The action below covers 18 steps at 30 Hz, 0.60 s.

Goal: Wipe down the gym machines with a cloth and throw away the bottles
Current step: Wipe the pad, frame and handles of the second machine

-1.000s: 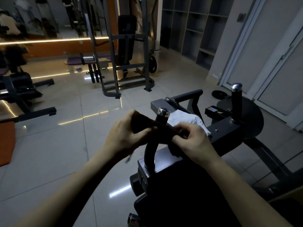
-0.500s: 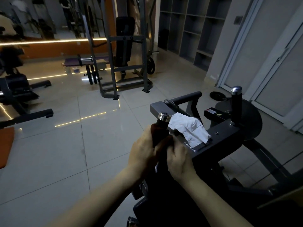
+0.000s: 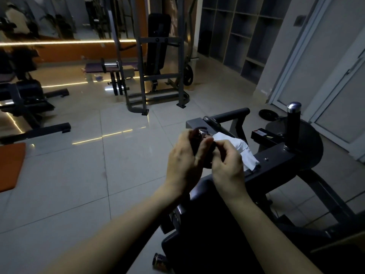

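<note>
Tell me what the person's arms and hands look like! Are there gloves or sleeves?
No gloves and no sleeves in view. The left hand and right hand are bare, and so are the left forearm and right forearm, all the way to the bottom edge of the picture. I see no watch, ring or bracelet, though the room is dim.
</note>
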Available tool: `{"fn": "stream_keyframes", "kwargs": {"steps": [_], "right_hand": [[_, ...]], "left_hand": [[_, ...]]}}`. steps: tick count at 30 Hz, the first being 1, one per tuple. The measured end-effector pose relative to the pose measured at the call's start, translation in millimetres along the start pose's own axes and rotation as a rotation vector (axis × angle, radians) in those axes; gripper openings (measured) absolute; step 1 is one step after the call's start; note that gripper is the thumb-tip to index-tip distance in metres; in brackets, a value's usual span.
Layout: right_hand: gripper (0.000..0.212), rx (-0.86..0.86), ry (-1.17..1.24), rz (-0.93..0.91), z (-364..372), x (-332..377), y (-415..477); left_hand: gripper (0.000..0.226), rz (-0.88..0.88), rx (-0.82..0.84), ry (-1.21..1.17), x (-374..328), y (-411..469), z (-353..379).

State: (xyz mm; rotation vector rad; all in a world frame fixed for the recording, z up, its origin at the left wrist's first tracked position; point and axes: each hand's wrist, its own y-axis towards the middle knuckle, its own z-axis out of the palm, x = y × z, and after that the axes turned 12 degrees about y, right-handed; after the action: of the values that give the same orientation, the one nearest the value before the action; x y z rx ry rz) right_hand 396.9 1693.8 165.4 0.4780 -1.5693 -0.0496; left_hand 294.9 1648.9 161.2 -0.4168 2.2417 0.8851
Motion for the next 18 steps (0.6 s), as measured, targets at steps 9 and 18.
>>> {"fn": "stream_keyframes", "kwargs": {"steps": [9,18], "right_hand": [[0.021,0.469,-0.397,0.076,-23.7,-20.5,-26.5],[0.014,0.015,-0.152,-0.059,-3.4,1.3,0.3]], "left_hand": [[0.075,0.182,0.237,0.524,50.1,-31.2,-17.8],[0.047,-0.006,0.046,-0.012,5.3,-10.8,6.4]]}}
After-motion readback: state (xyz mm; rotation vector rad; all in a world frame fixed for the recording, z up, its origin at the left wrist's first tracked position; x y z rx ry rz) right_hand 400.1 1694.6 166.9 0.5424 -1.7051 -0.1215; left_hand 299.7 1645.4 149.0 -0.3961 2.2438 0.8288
